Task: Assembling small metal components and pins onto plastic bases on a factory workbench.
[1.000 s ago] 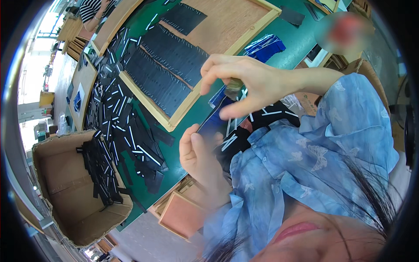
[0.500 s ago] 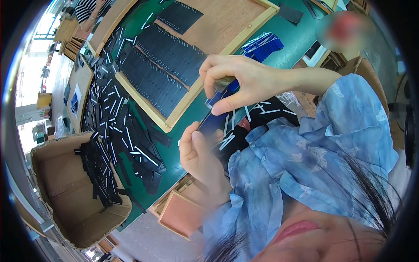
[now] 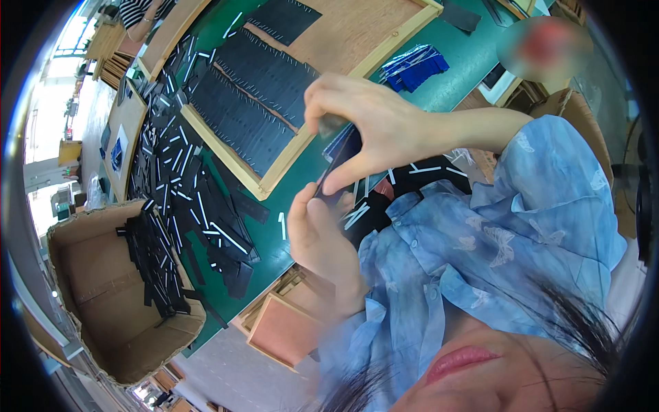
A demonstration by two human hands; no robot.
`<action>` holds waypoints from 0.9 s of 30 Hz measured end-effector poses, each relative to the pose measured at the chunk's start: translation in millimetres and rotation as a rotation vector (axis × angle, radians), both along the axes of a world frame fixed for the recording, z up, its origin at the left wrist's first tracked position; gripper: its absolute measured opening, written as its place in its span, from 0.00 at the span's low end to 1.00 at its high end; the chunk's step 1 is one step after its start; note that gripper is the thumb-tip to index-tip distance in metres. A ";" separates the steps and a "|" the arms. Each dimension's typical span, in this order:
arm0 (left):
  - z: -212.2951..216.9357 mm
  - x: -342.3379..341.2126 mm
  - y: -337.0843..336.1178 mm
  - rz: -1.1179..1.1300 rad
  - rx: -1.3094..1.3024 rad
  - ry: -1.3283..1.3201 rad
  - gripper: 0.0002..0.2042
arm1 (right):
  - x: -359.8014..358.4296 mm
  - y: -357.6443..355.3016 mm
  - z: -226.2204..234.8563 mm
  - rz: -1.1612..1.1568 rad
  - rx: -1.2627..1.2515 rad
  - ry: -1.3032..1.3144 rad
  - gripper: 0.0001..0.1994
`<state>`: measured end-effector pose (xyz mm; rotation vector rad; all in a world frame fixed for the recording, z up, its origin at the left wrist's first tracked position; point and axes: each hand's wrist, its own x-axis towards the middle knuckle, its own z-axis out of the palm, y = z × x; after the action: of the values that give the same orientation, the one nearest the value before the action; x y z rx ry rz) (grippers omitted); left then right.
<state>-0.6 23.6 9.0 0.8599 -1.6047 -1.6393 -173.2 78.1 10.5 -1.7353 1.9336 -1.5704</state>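
Note:
My left hand (image 3: 326,240) pinches the lower end of a thin dark blue strip (image 3: 348,146) between thumb and fingers. Above it, my right hand (image 3: 384,123) curls round the same strip, its thumb down close to the left fingertips. A small greyish piece (image 3: 332,124) shows under the curled right fingers; its kind is too blurred to tell. Black cloth (image 3: 429,177) with white strips lies on my lap beyond the hands. On the green table (image 3: 274,199), a small white piece (image 3: 282,225) lies beside my left hand.
A wooden-framed board (image 3: 274,172) bears rows of dark pieces (image 3: 261,89). Black strips with white bars (image 3: 185,178) are heaped left of it, some inside a cardboard box (image 3: 96,281). A blue bundle (image 3: 415,66) lies behind my right hand. Another person (image 3: 141,17) is at far left.
My right thumb has slid down the strip toward my left fingers. The left hand has shifted slightly right and up, uncovering more of the white piece on the table.

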 end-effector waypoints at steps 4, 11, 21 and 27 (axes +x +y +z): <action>2.9 5.7 -6.9 0.001 0.123 -0.020 0.13 | -13.1 4.9 -0.5 -0.118 0.146 0.035 0.20; -11.9 -15.0 -13.5 0.009 0.097 0.076 0.09 | -31.0 21.4 -4.0 0.048 0.182 -0.208 0.18; -6.0 -49.9 -37.8 -0.273 0.692 0.200 0.13 | -33.4 5.2 -4.2 0.442 -0.119 -0.331 0.16; -23.6 -50.0 -36.2 -0.400 0.839 0.368 0.31 | -155.2 -34.6 -9.1 -0.077 0.307 0.051 0.19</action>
<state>-50.6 -12.6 -14.5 0.5644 -0.8348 -2.6500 -328.5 43.5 1.4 -1.6057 2.1532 -1.1811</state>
